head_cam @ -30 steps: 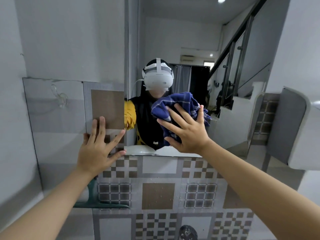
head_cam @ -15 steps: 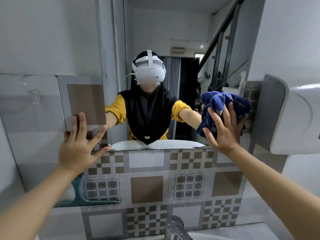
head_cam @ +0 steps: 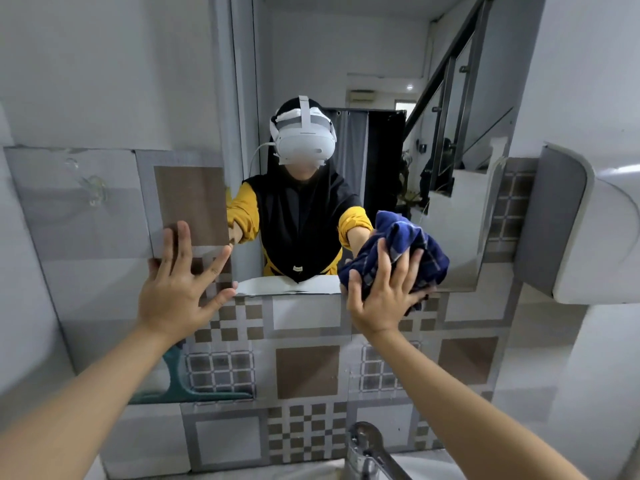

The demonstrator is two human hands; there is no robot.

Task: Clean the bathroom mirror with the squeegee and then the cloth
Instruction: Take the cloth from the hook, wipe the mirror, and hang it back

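Note:
The mirror fills the wall ahead, from its lower edge above the patterned tiles up to the top of the view. My right hand presses a crumpled dark blue checked cloth against the mirror's lower right part, fingers spread over it. My left hand lies flat on the tiled wall beside the mirror's lower left corner, fingers apart, holding nothing. A teal squeegee hangs against the tiles low on the left, partly behind my left forearm.
A person with a white headset is reflected in the mirror. A chrome tap rises at the bottom centre over a white basin. A white wall unit juts out on the right. A clear hook sticks to the left wall.
My right hand has swept the cloth from the mirror's middle to the right, then down toward its lower edge. My left hand stays flat on the wall.

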